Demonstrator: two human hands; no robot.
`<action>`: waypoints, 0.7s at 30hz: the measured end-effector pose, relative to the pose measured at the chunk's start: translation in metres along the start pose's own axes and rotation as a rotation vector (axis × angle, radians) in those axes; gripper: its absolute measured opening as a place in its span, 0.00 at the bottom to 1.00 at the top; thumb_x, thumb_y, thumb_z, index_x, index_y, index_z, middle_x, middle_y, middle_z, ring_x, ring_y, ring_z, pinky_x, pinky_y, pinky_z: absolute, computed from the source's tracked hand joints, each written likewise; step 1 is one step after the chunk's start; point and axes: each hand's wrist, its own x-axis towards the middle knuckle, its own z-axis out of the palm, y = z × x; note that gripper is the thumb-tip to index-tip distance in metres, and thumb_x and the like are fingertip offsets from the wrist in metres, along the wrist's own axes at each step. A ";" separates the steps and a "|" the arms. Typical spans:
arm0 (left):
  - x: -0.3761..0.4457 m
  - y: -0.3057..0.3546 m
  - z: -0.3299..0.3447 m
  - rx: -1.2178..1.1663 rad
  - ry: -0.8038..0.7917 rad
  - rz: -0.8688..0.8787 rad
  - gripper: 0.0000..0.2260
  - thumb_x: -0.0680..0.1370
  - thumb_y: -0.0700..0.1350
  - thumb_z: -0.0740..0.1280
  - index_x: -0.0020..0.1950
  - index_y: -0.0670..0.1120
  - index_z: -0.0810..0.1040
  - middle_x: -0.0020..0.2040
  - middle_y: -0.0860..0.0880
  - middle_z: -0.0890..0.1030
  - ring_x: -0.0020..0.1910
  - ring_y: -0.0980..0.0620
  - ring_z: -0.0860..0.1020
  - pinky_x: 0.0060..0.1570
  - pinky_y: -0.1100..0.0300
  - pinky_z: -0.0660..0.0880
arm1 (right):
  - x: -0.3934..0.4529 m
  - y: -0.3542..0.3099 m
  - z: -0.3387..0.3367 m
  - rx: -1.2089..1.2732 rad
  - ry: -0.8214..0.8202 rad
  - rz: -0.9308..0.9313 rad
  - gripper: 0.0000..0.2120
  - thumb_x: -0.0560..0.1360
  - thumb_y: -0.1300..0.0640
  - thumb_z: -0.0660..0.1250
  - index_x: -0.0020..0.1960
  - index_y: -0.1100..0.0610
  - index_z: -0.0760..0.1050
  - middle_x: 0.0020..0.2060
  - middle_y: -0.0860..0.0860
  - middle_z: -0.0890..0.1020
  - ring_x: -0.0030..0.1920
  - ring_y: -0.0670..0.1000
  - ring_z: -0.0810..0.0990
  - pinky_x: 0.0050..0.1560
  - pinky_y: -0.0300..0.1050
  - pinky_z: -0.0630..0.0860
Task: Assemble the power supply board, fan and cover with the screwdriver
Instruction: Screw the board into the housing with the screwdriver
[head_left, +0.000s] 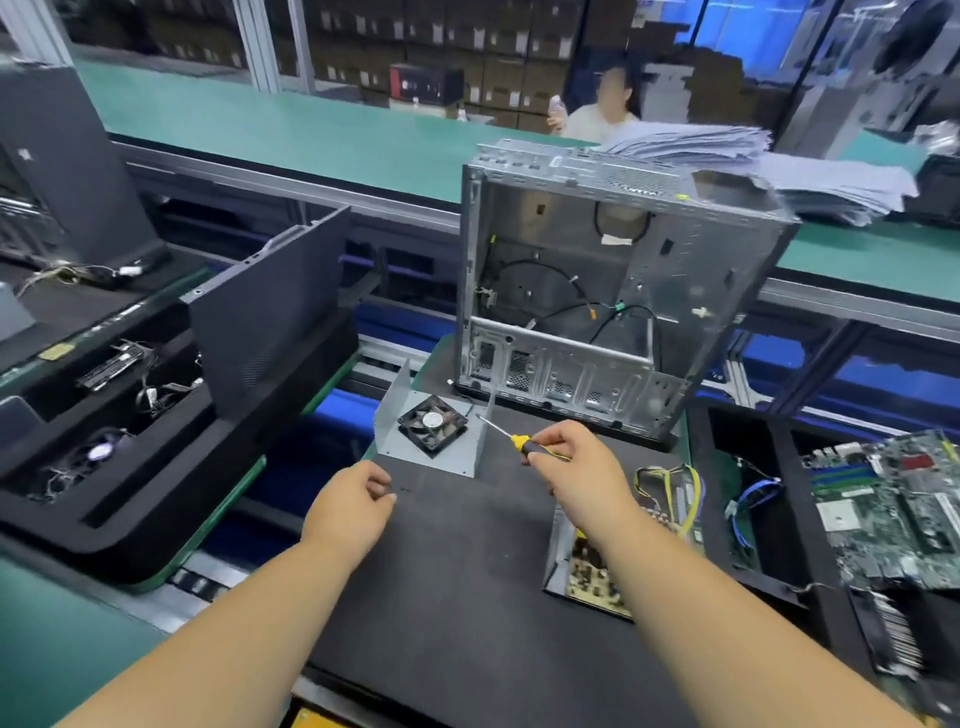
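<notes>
Head view: right hand (574, 462) fingers pinch screwdriver (524, 444); left hand (353, 506) loosely curled, empty. Fan (432, 423) sits in thin cover (395, 410) on desk (457, 545); light, sharp-edged, likely grip side walls. Board (589, 569) fragile, hold edges.

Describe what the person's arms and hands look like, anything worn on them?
Both forearms are bare as far as the frame shows: no sleeves, gloves, watch or wrist strap. The left hand and right hand show no rings or markings that can be made out.

Matt black foam mat (457, 561); bare grey sheet-metal cover (410, 457) — glossy yellow-black plastic screwdriver (524, 444) handle.
</notes>
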 end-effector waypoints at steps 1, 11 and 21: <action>0.007 -0.005 -0.002 0.022 -0.008 0.007 0.07 0.74 0.45 0.71 0.45 0.57 0.75 0.45 0.57 0.78 0.44 0.57 0.78 0.48 0.57 0.76 | 0.004 -0.001 0.007 0.005 -0.006 0.012 0.05 0.73 0.55 0.70 0.46 0.47 0.76 0.45 0.47 0.85 0.38 0.49 0.77 0.41 0.47 0.73; 0.060 -0.015 -0.002 0.379 -0.111 0.392 0.09 0.73 0.50 0.70 0.53 0.58 0.80 0.51 0.58 0.77 0.54 0.53 0.73 0.56 0.57 0.72 | 0.026 -0.016 0.050 -0.126 0.009 0.041 0.07 0.72 0.52 0.70 0.43 0.39 0.80 0.40 0.40 0.85 0.24 0.43 0.69 0.30 0.39 0.67; 0.084 -0.014 0.003 0.517 -0.248 0.643 0.02 0.76 0.49 0.66 0.47 0.55 0.78 0.48 0.58 0.77 0.51 0.53 0.73 0.51 0.61 0.67 | 0.028 -0.015 0.053 -0.195 0.109 0.067 0.03 0.73 0.51 0.70 0.44 0.42 0.80 0.42 0.39 0.85 0.26 0.42 0.69 0.29 0.38 0.67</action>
